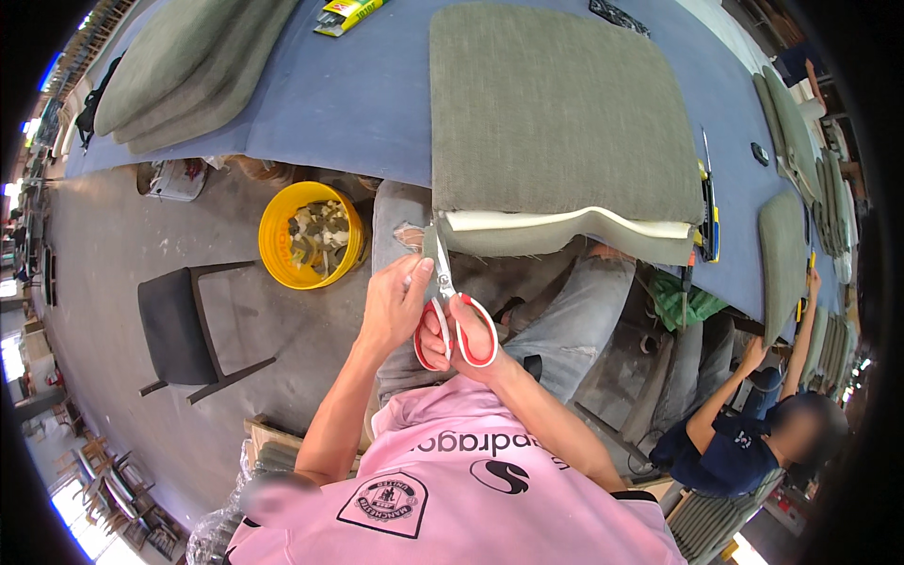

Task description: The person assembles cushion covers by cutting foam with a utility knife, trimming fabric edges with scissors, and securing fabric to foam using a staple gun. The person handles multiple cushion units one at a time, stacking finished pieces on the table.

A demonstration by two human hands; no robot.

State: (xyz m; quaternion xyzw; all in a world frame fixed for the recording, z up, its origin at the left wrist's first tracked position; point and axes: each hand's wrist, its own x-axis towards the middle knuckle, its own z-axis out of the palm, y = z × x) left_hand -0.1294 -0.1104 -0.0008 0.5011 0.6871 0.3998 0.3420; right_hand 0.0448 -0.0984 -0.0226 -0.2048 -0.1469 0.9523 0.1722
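My right hand [468, 344] grips a pair of scissors [444, 282] with red and white handles, its fingers through the loops. The blades point away from me, at the left corner of a grey-green upholstered seat cushion [565, 113]. Just left of the blades, my left hand [395, 297] pinches a small strip of grey fabric [430, 243] between thumb and fingers. The cushion lies on the blue-covered table with its front hanging past the edge. Along that front, cream padding [565, 224] shows above a loose, frayed fabric flap [621, 237].
Several similar cushions [188, 75] are stacked at the far left of the table [339, 104]. A yellow bucket [273, 235] of scraps and a dark chair [179, 325] stand on the floor. Hand tools [708, 217] lie right of the cushion. A co-worker [725, 443] handles another cushion [783, 254].
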